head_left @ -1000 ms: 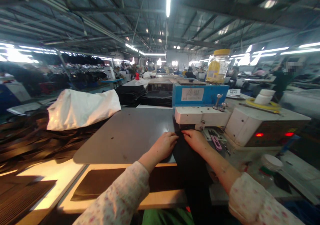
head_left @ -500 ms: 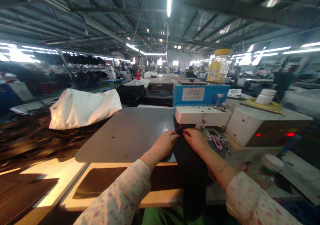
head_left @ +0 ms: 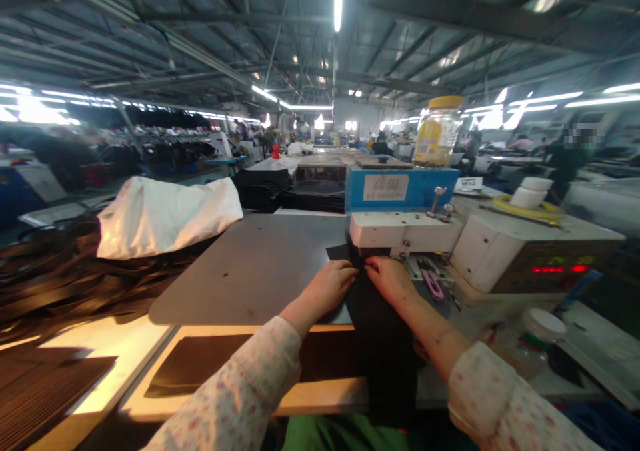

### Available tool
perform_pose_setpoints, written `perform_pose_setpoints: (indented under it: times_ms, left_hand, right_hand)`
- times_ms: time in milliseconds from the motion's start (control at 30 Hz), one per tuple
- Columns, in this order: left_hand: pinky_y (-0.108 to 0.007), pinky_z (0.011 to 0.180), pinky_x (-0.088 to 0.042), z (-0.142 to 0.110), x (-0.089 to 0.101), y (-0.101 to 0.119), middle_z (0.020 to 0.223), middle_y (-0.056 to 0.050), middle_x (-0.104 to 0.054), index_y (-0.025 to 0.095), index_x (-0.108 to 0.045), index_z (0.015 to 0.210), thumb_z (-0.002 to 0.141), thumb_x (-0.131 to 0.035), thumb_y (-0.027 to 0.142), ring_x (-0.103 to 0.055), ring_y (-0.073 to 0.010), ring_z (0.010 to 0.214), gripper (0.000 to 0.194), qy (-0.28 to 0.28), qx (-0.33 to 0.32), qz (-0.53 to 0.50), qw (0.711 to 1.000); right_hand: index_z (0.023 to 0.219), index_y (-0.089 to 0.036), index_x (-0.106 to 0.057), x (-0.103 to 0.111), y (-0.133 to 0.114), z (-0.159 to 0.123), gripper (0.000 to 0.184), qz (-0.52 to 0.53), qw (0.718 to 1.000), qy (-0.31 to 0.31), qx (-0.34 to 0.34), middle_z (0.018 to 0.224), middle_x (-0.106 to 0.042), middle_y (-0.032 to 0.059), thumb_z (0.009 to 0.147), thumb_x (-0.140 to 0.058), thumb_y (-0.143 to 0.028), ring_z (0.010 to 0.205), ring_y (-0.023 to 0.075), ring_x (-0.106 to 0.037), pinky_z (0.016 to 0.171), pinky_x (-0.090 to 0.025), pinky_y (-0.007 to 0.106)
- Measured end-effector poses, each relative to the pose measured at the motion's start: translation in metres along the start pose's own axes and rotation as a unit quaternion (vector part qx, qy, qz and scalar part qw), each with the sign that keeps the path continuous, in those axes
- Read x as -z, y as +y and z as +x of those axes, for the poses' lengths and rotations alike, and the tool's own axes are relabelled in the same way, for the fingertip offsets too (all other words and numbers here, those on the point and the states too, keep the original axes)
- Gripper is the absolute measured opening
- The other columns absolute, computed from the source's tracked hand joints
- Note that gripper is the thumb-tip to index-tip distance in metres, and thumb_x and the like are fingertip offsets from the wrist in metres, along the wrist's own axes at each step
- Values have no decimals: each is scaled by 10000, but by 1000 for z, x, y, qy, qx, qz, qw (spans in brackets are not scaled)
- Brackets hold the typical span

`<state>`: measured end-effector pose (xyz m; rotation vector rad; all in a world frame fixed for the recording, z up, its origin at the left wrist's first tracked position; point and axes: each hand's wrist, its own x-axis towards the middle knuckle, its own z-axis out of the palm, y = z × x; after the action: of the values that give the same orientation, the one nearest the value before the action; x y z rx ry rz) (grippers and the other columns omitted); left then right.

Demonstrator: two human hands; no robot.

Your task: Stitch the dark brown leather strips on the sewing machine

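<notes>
A long strip of black fabric (head_left: pixel 383 344) runs from the machine's front edge down toward my lap. Its far end, a dark flap (head_left: pixel 340 252), sticks out on the metal plate (head_left: pixel 240 271) just beyond my fingers. My left hand (head_left: pixel 333 283) is closed on the strip's left edge, the fingertips pressed together. On the opposite edge my right hand (head_left: pixel 390 279) pinches the same fabric, close under the white head of the sewing machine (head_left: pixel 405 231). Pink-handled thread snips (head_left: pixel 433 284) lie right of my right hand.
A control box (head_left: pixel 545 257) with red digits stands to the right, near a lidded jar (head_left: pixel 543 334). Brown fabric pieces (head_left: pixel 200 364) lie on the table below the plate. Left are a white sack (head_left: pixel 170 214) and heaped strips (head_left: pixel 60 277).
The black fabric's far end now shows as a flap left of the machine head. More red digits are lit on the control box. Both hands stay nearly in place.
</notes>
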<state>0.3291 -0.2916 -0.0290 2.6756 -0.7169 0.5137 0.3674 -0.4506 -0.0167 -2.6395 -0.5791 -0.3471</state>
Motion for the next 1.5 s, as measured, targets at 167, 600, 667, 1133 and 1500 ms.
perform_pose_setpoints:
  times_ms: [167,600,667,1133,1500]
  left_hand:
    - [-309,889,-421,1,0,0,1086,-90,-565,147,-590,1055,849,-433,209,-510,-186,1001,266,-1,0,-4,1000]
    - [-311,890,-419,1,1,0,1087,-82,-565,164,-592,1048,848,-436,221,-513,-182,1002,260,-6,3,-11,1000]
    - [-310,891,-419,1,1,1,1086,-82,-566,162,-593,1046,847,-438,218,-514,-182,1001,258,-8,4,-9,1000]
    - [-307,881,-425,0,0,-1,1079,-79,-568,165,-592,1043,853,-430,234,-513,-180,993,259,1,-6,-18,1000]
    - [-295,894,-416,0,2,2,1080,-83,-569,148,-597,1037,852,-437,227,-513,-180,997,257,-1,1,-12,1000]
  right_hand:
    - [954,-167,-639,0,0,0,255,-3,1000,3,-3,942,-671,73,794,-453,-237,864,180,-610,745,-436,249]
    - [934,-170,-642,0,0,-1,245,-9,1000,4,4,944,-667,66,798,-448,-231,873,178,-603,755,-427,244]
    - [939,-168,-640,0,0,-1,247,-7,1000,6,5,950,-666,66,799,-447,-232,878,179,-601,760,-425,244]
    - [964,-171,-633,0,0,-1,260,-12,1000,-1,-2,972,-659,72,804,-442,-246,889,183,-598,762,-428,250]
    - [953,-161,-635,-1,0,-1,257,-16,1000,10,6,939,-665,76,800,-445,-240,860,190,-604,745,-427,257]
